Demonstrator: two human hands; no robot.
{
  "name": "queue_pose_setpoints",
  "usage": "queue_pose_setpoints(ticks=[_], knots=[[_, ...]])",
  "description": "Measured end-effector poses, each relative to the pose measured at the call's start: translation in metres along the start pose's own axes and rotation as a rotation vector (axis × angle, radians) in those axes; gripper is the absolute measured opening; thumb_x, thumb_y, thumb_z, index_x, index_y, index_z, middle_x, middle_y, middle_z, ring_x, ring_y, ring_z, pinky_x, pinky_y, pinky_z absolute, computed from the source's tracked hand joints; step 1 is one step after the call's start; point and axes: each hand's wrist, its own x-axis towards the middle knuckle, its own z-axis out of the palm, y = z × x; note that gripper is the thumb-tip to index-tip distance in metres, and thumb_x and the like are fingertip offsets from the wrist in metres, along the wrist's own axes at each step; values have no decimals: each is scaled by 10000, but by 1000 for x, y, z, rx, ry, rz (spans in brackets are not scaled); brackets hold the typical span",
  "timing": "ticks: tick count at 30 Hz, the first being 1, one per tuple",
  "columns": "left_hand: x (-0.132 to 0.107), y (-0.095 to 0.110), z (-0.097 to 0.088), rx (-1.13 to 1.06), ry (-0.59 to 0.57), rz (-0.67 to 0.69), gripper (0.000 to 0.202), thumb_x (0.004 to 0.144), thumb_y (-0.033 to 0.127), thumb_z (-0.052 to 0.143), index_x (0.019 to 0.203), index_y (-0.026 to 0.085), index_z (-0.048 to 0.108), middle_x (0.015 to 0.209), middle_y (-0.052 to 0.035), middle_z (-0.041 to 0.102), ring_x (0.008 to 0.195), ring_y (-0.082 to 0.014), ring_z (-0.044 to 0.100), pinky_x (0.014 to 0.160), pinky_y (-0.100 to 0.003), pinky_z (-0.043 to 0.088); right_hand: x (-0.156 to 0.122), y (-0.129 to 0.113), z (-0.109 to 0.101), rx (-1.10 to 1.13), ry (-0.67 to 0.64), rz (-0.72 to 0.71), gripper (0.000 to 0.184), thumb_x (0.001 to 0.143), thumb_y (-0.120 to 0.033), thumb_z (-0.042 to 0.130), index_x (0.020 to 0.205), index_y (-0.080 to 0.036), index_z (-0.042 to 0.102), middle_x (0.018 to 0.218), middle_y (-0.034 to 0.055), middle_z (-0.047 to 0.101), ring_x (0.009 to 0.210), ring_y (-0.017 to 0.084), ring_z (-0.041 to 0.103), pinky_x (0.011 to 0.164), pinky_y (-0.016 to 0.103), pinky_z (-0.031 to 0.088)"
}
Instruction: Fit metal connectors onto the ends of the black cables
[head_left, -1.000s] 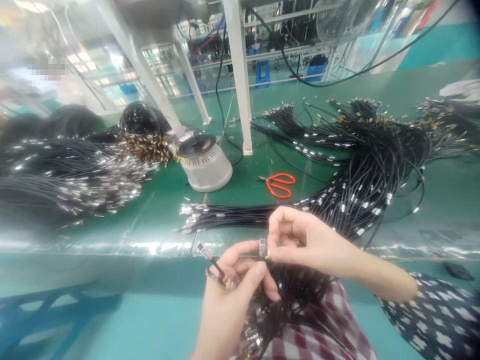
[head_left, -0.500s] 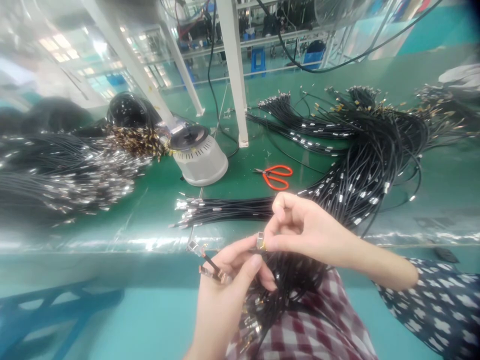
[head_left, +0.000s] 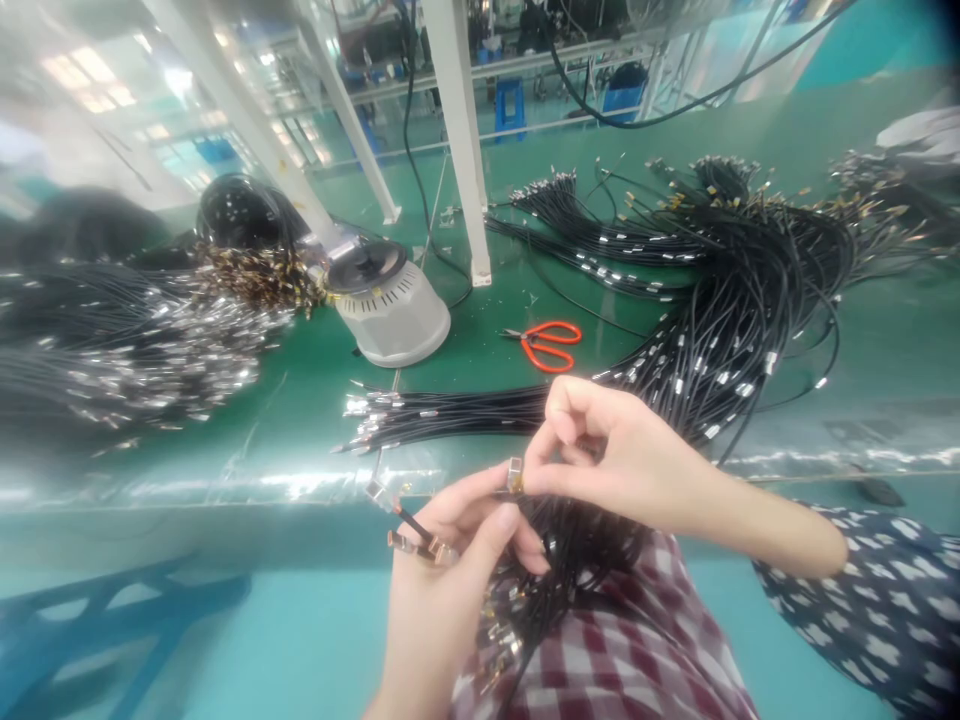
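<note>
My left hand (head_left: pixel 465 550) is curled around several short black cables (head_left: pixel 415 524), whose metal-ended tips stick out past the base of the thumb. My right hand (head_left: pixel 607 445) pinches with thumb and forefinger at a small silver-and-gold metal connector (head_left: pixel 514 474) by the left forefinger's tip. Whether a wire runs from that connector is hidden by the fingers. Below both hands, a bunch of black cables (head_left: pixel 592 550) lies on the lap over a checked cloth (head_left: pixel 637 650). Just beyond the hands, a straight bundle of black cables (head_left: pixel 465 412) rests along the table's front edge.
Red-handled scissors (head_left: pixel 551 345) lie on the green table (head_left: pixel 480 330). Left of them stands a grey round device (head_left: pixel 394 310) beside white posts (head_left: pixel 461 150). Large heaps of black cables fill the left (head_left: pixel 127 330) and right (head_left: pixel 750 290). A blue stool (head_left: pixel 510 108) stands farther back.
The view has shifted slightly, so the table items sit a little higher and farther left. Both hands keep nearly the same pose, with the small connector still between them.
</note>
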Motion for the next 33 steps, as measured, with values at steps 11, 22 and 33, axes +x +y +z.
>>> queue_pose_setpoints(ticks=[11, 22, 33], knots=[[1, -1, -3, 23, 9, -3, 208, 802, 185, 671, 1007, 203, 701, 583, -4, 714, 510, -156, 658, 561, -261, 539, 4, -7, 4, -82, 22, 41, 372, 717, -84, 665, 733, -233, 325, 730, -49, 682, 526, 79, 335, 464, 206, 313], [11, -5, -2, -79, 129, 68, 13, 762, 182, 720, 759, 195, 721, 539, 25, 666, 474, -99, 589, 569, -213, 441, -1, -8, 14, -29, 74, 102, 232, 804, -145, 600, 795, -231, 384, 760, -40, 700, 638, 114, 568, 579, 230, 423], [15, -5, -4, -184, 168, 10, 60, 808, 201, 665, 788, 185, 719, 521, 14, 621, 498, -108, 563, 548, -208, 423, 2, 12, 35, 29, 164, 128, 153, 824, -331, 646, 842, -180, 662, 827, 1, 649, 632, 111, 503, 592, 255, 415]])
